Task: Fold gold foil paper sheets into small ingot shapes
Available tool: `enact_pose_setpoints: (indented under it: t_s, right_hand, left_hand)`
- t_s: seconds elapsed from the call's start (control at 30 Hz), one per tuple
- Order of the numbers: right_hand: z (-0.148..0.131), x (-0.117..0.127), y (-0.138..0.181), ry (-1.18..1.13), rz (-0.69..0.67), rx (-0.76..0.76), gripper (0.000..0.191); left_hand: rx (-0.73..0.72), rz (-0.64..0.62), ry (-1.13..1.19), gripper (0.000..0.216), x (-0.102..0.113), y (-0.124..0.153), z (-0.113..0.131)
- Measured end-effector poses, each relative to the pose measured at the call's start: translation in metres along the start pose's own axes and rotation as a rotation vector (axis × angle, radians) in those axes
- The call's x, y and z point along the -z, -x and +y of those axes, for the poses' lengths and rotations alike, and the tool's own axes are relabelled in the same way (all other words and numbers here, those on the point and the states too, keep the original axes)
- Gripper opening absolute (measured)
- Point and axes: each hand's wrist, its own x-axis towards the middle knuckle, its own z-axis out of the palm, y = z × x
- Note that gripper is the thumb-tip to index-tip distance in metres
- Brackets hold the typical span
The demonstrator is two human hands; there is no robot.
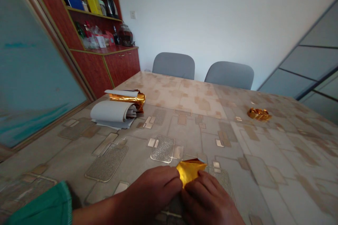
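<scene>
A piece of shiny gold foil paper (190, 171), partly folded, is pinched between both hands just above the near part of the table. My left hand (155, 186) is closed on its left edge, thumb and fingers pressed together. From below and the right, my right hand (208, 197) grips the same paper with bent fingers. The lower part of the paper is hidden behind the fingers. Off to the right lies a small gold foil piece with a crinkled top (259, 114), apart from the hands.
On the left of the patterned table (185, 130) lie curled white and grey sheets (112, 110) and a gold foil bundle (126, 98). Two grey chairs (173, 65) stand behind the far edge. A red-brown cabinet (105, 63) with bottles and a kettle fills the back left.
</scene>
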Motion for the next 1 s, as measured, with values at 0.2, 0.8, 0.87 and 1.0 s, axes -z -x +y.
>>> enact_pose_setpoints:
  t_s: [0.2, 0.8, 0.87, 1.0]
  right_hand:
    - [0.016, 0.026, -0.007, 0.038, 0.12, -0.146, 0.036]
    - [0.012, 0.002, -0.006, 0.057, -0.114, -0.217, 0.035]
    - [0.011, 0.0, -0.005, 0.122, -0.097, -0.184, 0.033]
    - [0.013, 0.003, -0.003, 0.228, -0.05, -0.136, 0.028]
  left_hand:
    - [0.12, -0.021, 0.094, 0.026, 0.001, -0.005, 0.002]
    - [0.0, 0.013, -0.146, 0.027, 0.005, -0.008, 0.004]
    - [-0.016, 0.023, -0.182, 0.028, 0.002, -0.006, 0.002]
    - [-0.004, 0.04, -0.233, 0.032, 0.0, -0.003, 0.001]
